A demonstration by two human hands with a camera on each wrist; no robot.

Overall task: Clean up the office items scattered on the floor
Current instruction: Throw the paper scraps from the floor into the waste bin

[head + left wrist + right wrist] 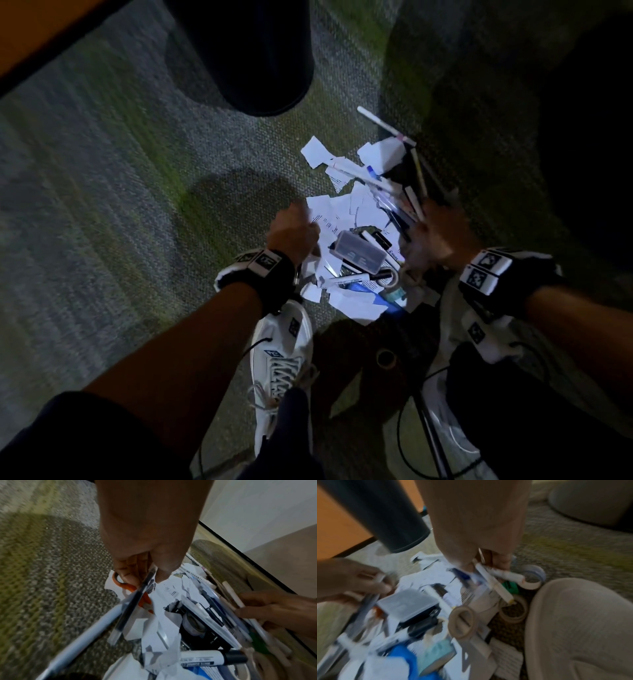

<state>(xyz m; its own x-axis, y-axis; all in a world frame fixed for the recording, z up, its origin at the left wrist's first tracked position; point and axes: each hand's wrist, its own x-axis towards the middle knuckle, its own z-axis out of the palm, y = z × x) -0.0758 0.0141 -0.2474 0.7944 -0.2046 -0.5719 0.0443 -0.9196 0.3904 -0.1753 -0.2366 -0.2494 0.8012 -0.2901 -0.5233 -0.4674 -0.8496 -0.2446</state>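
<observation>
- Left hand [145,536] pinches a dark pen [135,601], its long axis running back toward the wrist.
- Right hand [479,534] clamps white markers [494,586] at the pile's right edge.
- Paper scraps [346,209] and clear case [358,251] lie on carpet [137,205] between both hands; bin [250,51] stands beyond, nearer the left.

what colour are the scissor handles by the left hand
Orange. The scissor handles show best in the left wrist view, just under the left hand.
</observation>
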